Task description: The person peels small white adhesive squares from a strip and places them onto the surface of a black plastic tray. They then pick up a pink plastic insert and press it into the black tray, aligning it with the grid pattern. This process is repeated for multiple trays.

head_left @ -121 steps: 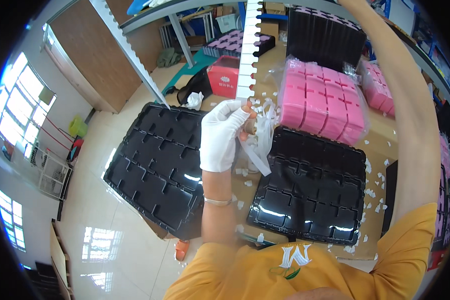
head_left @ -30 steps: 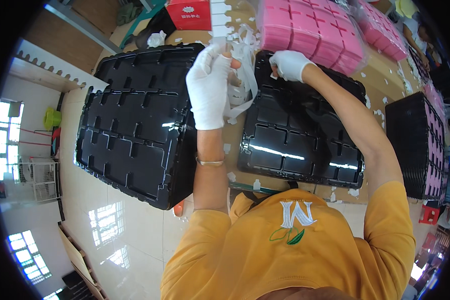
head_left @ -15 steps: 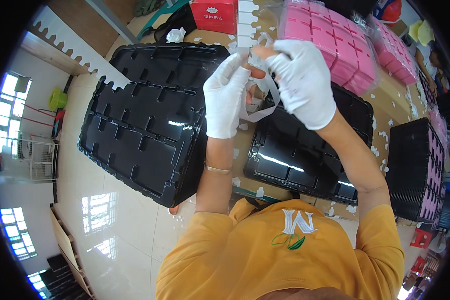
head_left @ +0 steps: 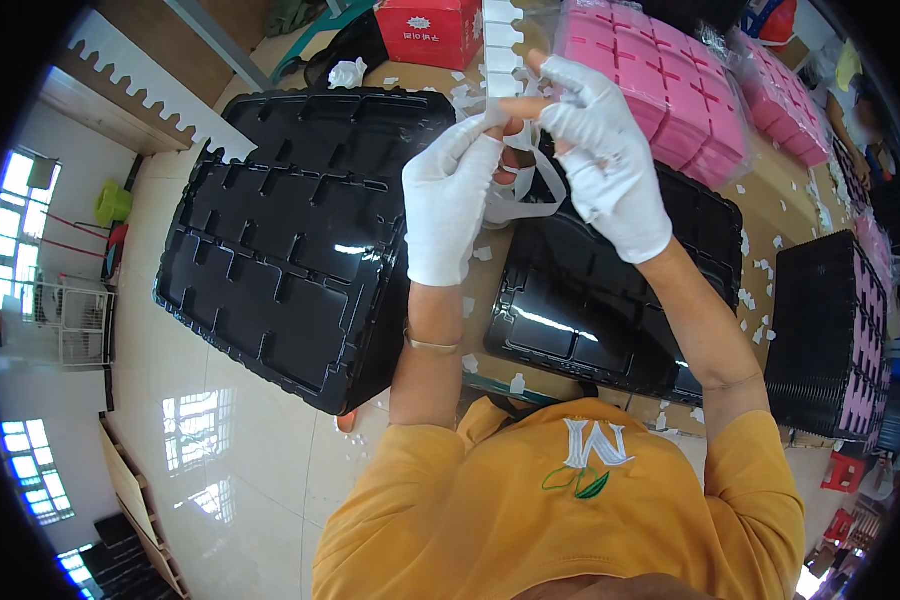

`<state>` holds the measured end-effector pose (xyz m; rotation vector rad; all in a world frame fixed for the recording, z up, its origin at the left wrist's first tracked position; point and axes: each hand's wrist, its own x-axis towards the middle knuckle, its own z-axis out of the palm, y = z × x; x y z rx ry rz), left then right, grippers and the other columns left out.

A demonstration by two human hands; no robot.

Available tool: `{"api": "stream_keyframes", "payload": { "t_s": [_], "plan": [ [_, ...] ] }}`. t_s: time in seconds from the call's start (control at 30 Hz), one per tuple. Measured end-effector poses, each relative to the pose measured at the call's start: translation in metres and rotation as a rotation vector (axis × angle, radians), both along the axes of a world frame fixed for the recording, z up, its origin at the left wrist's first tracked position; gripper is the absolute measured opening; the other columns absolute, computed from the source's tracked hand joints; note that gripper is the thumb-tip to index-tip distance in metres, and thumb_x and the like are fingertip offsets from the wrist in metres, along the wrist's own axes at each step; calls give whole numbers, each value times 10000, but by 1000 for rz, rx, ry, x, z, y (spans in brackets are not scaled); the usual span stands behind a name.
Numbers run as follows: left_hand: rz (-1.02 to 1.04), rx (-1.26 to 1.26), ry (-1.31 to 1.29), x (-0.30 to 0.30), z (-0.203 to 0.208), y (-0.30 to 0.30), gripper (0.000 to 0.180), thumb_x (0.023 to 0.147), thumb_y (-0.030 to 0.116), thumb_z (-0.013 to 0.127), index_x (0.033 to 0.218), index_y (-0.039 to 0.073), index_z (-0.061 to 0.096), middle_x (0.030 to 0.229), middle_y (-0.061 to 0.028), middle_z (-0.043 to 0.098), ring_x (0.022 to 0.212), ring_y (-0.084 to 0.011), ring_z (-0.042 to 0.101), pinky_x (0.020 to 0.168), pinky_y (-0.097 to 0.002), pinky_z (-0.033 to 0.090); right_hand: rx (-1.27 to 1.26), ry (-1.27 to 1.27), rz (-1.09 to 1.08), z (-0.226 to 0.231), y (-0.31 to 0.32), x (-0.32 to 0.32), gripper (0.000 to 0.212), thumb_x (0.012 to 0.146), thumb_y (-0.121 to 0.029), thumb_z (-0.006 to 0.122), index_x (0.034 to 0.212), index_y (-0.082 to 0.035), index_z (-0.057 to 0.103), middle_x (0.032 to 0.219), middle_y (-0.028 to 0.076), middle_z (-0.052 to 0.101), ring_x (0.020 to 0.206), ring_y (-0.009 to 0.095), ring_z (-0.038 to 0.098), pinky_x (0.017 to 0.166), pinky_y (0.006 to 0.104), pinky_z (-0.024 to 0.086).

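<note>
My left hand (head_left: 450, 200), in a white glove with bare fingertips, is closed, its thumb and fingers pinched on the lower end of a white notched strip (head_left: 501, 50). My right hand (head_left: 610, 160), gloved the same way, is beside it with fingers apart. One bare fingertip of it touches the strip's end by my left thumb. A thin whitish band (head_left: 525, 208) hangs in a loop below and between the hands. Fingers partly hide where the band meets the strip.
Black moulded plastic trays (head_left: 270, 240) are stacked at left; another black tray (head_left: 590, 310) lies under my right forearm. Pink stacked sheets (head_left: 660, 75) in clear wrap and a red box (head_left: 430, 32) stand at the back. White scraps litter the brown surface. More black trays (head_left: 820, 330) stand right.
My right hand has shifted slightly and its fingers have spread apart, one now pointing up. The hanging loop has changed shape. My left hand has stayed nearly in place.
</note>
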<state>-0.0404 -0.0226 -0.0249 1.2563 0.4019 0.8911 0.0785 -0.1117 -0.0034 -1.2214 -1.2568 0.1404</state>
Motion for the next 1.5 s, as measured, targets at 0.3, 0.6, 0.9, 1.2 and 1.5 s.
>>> {"api": "stream_keyframes", "payload": {
  "t_s": [0.3, 0.6, 0.9, 1.2, 1.5],
  "plan": [
    [77, 21, -9, -5, 1, 4, 269, 894, -19, 532, 1129, -8, 662, 942, -52, 698, 669, -42, 573, 564, -182, 465, -115, -29, -94, -14, -48, 63, 276, 930, -26, 502, 1155, -48, 661, 1195, 69, 603, 1063, 141, 554, 922, 256, 417],
    [455, 300, 82, -17, 36, 7, 212, 940, 102, 617, 1107, -19, 666, 827, -25, 686, 625, -29, 517, 547, -180, 425, -675, -834, -399, -100, -41, 93, 453, 711, 21, 580, 1090, -184, 720, 1375, 102, 521, 1318, 402, 404, 1073, 460, 374],
    [362, 265, 117, -12, 21, 7, 220, 945, 99, 605, 1122, -18, 662, 806, -12, 682, 621, -22, 506, 563, -178, 421, -993, -1205, -418, -91, -38, 53, 588, 717, -5, 633, 1282, -166, 603, 1386, 128, 486, 1344, 384, 360, 1119, 485, 308],
    [172, 111, 61, -4, 7, 9, 227, 929, 59, 586, 1129, -30, 643, 796, -24, 679, 630, -18, 519, 558, -176, 426, -461, -12, -232, -27, -24, 39, 311, 862, -172, 696, 1152, -63, 662, 1059, 65, 629, 979, 142, 593, 879, 254, 454],
    [176, 149, 57, 2, 8, -1, 196, 938, 74, 585, 1089, -19, 670, 771, -11, 673, 584, -18, 497, 525, -184, 409, -328, 318, -4, 16, 28, 15, 319, 865, -265, 714, 1052, -7, 686, 899, 25, 664, 782, 88, 579, 688, 226, 458]
  ]
}}
